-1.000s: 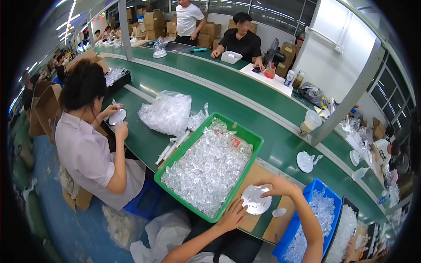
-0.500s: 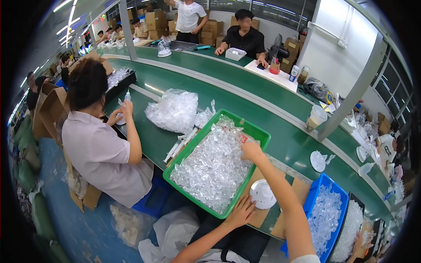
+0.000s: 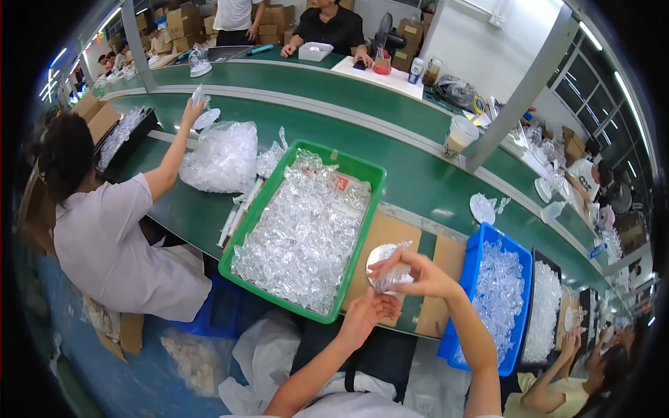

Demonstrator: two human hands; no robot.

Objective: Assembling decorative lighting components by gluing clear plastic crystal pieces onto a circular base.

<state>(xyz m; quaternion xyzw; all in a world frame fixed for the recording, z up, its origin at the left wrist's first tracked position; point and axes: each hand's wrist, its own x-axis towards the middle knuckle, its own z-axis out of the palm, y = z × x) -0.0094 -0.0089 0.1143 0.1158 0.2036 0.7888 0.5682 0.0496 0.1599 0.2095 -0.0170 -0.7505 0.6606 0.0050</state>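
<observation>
The person's right hand (image 3: 418, 277) is closed on clear, shiny plastic parts (image 3: 391, 280) over a white, round disc (image 3: 376, 258) on flat tan cardboard (image 3: 400, 228), left hand (image 3: 371, 313) just beside, grip indeterminate; slick surfaces could let parts slip if finger pressure slackens.

The centre holds one left hand (image 3: 368, 315), one right hand (image 3: 420, 276), one white disc (image 3: 377, 256) and one green tray (image 3: 366, 169) — with one blue bin (image 3: 475, 252) at right. Upper right stands one white cup (image 3: 460, 135).
</observation>
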